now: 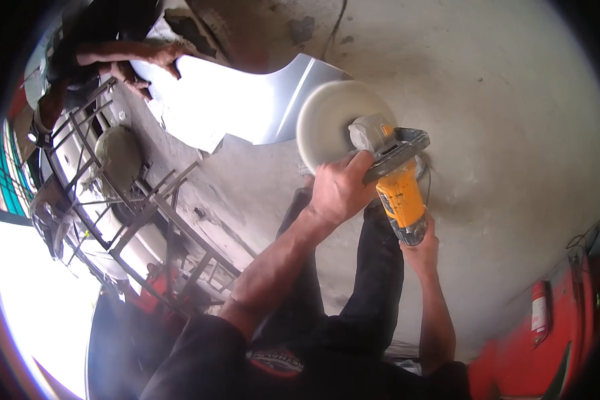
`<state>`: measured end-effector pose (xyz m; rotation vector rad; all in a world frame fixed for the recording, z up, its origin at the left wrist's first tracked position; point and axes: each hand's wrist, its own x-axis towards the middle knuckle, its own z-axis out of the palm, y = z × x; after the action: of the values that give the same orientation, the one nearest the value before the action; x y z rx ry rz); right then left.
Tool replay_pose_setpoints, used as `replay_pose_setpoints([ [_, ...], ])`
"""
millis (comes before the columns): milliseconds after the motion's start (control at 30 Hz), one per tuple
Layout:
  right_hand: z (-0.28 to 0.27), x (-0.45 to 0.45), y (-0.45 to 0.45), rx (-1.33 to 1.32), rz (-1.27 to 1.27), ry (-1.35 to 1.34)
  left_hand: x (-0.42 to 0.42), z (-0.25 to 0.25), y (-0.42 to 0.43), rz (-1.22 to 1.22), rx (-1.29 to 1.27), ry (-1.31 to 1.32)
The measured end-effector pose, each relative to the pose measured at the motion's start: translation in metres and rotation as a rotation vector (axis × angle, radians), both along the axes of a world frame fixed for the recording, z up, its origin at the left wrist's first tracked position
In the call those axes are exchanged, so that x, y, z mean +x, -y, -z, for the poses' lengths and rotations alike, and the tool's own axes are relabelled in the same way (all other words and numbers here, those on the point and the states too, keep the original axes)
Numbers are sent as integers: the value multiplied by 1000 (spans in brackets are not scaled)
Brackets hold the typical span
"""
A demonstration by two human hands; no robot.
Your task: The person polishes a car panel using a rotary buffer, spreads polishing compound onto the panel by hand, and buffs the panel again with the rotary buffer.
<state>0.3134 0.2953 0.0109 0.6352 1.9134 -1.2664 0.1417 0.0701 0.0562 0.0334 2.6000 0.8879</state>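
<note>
Both my hands are on a yellow and black polisher [401, 195] with a wide round pale pad [323, 130]. My left hand [340, 188] is closed around the black front handle [399, 155], near the pad. Lower down, my right hand [423, 252] grips the rear end of the body; some of its fingers are hidden behind it. The pad looks smeared, as if spinning. It overlaps the right end of a shiny silver car fender [247, 100]; whether it presses on the surface I cannot tell.
At the upper left another person's hands [163, 59] hold the fender's far end. A metal frame rack [137, 220] stands left, with car parts behind it. A fire extinguisher [539, 310] is beside red panels at lower right. The concrete floor [500, 153] is stained.
</note>
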Motion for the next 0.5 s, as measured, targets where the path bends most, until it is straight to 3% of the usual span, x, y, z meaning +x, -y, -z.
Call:
replay_pose_setpoints([
  [433, -65, -91, 62, 131, -298, -28, -9, -41, 102, -371, 67, -108],
  [500, -65, -97, 84, 123, -336, -87, 4, -38, 134, -500, 61, -8],
])
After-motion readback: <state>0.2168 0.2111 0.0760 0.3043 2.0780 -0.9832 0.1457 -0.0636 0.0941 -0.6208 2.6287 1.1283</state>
